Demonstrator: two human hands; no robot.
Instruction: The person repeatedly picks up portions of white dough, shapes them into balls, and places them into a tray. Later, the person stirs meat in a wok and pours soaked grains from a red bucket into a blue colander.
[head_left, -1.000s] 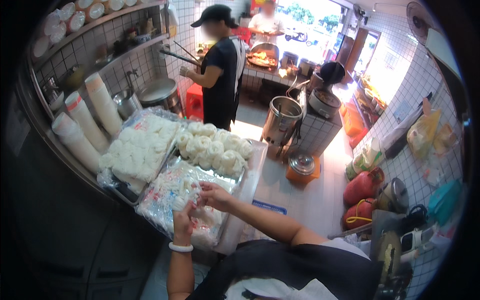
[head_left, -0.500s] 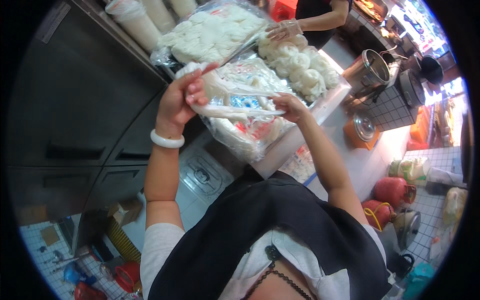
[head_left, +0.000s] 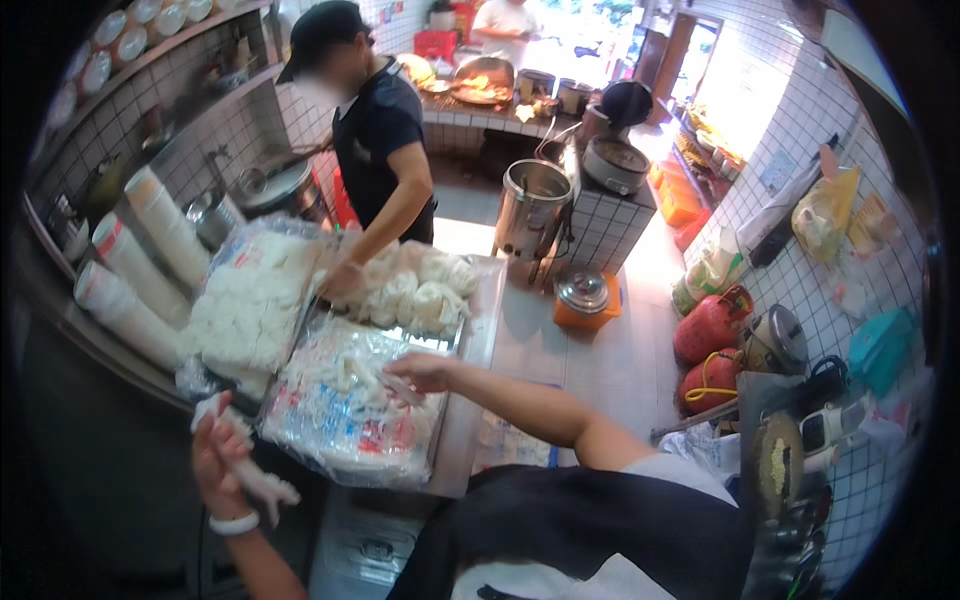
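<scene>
My left hand (head_left: pixel 212 462) is raised at the lower left, its fingers closed round a bunch of white noodles (head_left: pixel 262 484) whose ends hang below the palm. Over the near tray, my right hand (head_left: pixel 424 371) pinches a short white strand of noodles (head_left: pixel 401 388). Beneath it lies a clear plastic bag (head_left: pixel 345 430) with red and blue print and loose noodles inside. Round noodle bundles (head_left: pixel 432 300) sit just beyond, and a co-worker's hand (head_left: pixel 343 282) touches their left end. A flat slab of white noodles (head_left: pixel 250 305) fills the plastic-lined tray at the left.
Tall stacks of white cups (head_left: pixel 165 232) line the left side. A co-worker (head_left: pixel 385 140) stands across the table. To the right are a steel pot (head_left: pixel 535 205), an orange container with a glass lid (head_left: pixel 585 297) and red gas cylinders (head_left: pixel 712 325).
The noodles stretched between my hands have parted, and each hand now holds its own piece. My left hand has moved left and lower. My view has tilted up, showing more of the kitchen.
</scene>
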